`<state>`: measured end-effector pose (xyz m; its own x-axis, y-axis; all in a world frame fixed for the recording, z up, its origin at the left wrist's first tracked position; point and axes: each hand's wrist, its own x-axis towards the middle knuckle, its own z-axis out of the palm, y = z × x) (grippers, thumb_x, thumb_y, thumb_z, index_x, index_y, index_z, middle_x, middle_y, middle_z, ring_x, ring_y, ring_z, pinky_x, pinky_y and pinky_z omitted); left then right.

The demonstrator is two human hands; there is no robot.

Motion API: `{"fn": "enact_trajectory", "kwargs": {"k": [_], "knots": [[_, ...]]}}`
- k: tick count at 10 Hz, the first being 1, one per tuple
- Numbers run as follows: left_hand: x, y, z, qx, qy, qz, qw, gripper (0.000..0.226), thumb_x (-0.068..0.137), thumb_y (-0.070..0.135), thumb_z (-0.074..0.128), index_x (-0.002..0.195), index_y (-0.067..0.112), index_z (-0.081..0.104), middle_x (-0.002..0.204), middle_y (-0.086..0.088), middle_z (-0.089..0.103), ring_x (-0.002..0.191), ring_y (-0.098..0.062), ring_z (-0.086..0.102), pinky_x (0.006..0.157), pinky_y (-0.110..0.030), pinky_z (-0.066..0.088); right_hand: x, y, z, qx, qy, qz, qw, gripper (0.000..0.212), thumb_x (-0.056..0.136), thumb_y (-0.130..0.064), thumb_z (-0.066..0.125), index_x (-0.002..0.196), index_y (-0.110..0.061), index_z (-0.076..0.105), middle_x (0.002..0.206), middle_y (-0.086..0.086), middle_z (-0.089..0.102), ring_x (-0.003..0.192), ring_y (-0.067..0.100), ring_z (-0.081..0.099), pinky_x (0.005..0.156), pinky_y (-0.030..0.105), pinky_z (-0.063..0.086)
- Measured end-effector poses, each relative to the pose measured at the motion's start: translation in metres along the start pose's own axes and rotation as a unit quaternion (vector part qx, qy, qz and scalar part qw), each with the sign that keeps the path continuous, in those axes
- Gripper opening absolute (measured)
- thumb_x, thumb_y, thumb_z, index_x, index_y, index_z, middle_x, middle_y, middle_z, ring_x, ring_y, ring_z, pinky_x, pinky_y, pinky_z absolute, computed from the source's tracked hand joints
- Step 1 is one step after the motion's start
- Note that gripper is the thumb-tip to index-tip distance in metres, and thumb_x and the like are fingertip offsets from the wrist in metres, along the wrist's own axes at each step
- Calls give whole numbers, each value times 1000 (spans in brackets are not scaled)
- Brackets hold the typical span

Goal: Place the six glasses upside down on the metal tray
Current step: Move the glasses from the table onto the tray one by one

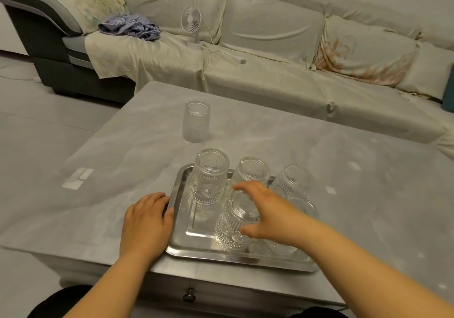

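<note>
A metal tray (194,251) lies near the table's front edge. Several ribbed clear glasses stand upside down on it: one at the back left (208,176), one at the back middle (253,170), one at the back right (293,179), and one at the front right (280,247), mostly hidden by my right arm. My right hand (267,211) is wrapped over the base of an upturned glass (233,227) at the front middle. Resting on the table, my left hand (146,224) touches the tray's left rim with its fingers. One glass (196,122) stands upright on the table behind the tray.
The grey marbled table (368,195) has a drawer knob (189,295) on its front. Behind it runs a covered sofa (270,55) with a small white fan (191,23), a cable and a striped cloth (130,26).
</note>
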<state>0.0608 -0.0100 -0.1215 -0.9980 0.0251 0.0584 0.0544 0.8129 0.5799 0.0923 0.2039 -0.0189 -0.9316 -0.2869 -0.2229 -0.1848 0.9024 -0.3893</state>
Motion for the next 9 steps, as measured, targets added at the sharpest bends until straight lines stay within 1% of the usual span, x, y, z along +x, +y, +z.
{"fn": "enact_trajectory", "kwargs": {"k": [2,3,4,5,6,7,8,9], "knots": [[-1,0,0,-2,3,-1,1000,34,90,25,39,121,16,51,132,-6,52,126,-23,41,108,-41,25,2,-1,0,-22,5,-6,1000,76,74,-27,66,135,-30,21,146,-4,25,125,18,38,99,34,41],[0,1,-1,-2,5,1,1000,34,90,24,40,121,16,52,132,-6,52,125,-23,41,108,-40,26,1,0,-6,0,-3,-3,1000,77,72,-30,68,135,-31,23,146,-6,26,127,14,35,101,26,33],[0,1,0,-7,6,-1,1000,34,90,24,40,121,16,51,133,-6,52,126,-22,40,108,-40,25,4,1,-23,18,13,-1,1000,71,70,-34,69,131,-31,32,141,-8,34,119,9,40,91,15,31],[1,-1,0,-7,8,0,1000,34,90,25,40,121,16,51,133,-5,51,126,-22,40,108,-39,25,14,-3,-44,36,55,-7,998,59,70,-36,69,123,-30,43,126,-7,47,99,7,48,75,11,38],[1,-2,1,-14,13,-1,1000,34,90,25,41,121,17,52,133,-4,51,126,-21,40,109,-39,24,36,-4,-62,34,118,-12,992,45,74,-34,66,115,-26,50,114,-5,54,90,10,52,76,22,42],[2,-3,2,-20,16,4,1000,34,89,26,41,121,18,51,133,-3,51,126,-20,40,109,-38,25,70,-3,-75,19,152,-7,988,42,77,-29,64,116,-20,51,119,2,54,93,12,49,78,25,39],[3,-4,3,-23,15,4,1000,36,89,28,41,123,21,49,134,-1,50,127,-18,38,111,-37,21,112,2,-80,-14,136,12,990,52,78,-27,63,125,-16,43,134,10,43,109,19,48,90,28,36],[4,-7,5,-18,10,-1,1000,39,88,32,39,126,26,43,138,4,44,131,-13,31,114,-36,8,154,4,-82,-27,139,36,989,62,79,-29,62,132,-15,33,143,13,32,125,28,40,99,35,36]]}}
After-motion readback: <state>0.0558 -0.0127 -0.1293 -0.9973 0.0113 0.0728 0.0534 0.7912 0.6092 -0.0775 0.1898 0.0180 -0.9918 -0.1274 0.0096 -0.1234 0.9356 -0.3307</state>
